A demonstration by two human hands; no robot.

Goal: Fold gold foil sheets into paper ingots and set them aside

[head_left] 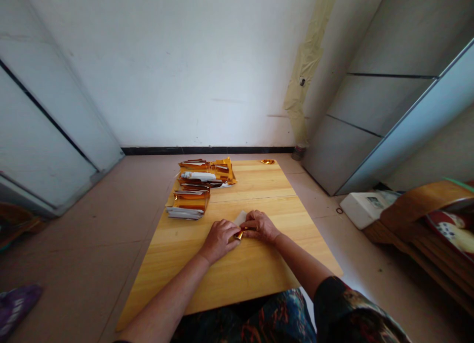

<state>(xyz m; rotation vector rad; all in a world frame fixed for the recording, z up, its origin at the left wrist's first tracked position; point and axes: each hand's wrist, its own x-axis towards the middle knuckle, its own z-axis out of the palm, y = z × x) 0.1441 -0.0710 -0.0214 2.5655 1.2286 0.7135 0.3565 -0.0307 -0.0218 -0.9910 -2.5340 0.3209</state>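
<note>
Both hands meet near the middle of the wooden table [259, 274], over a small sheet of gold foil paper [239, 235] whose pale side [240, 217] shows behind the fingers. My left hand [221, 240] pinches the sheet's left side, fingers bent. From the right, my right hand [261, 227] has its fingers curled onto the same sheet. Part of the sheet is hidden under the fingers, and its exact fold cannot be made out. Stacks of gold foil paper with white edges [190, 200] lie beyond my left hand, with a larger pile [222, 171] behind them.
A small folded gold foil piece [267, 161] lies at the table's far right corner. Past the table stands a white wall [207, 76]. A grey cabinet-like unit [355, 115] is at the right, near a white box [365, 207] and a wooden seat [418, 209].
</note>
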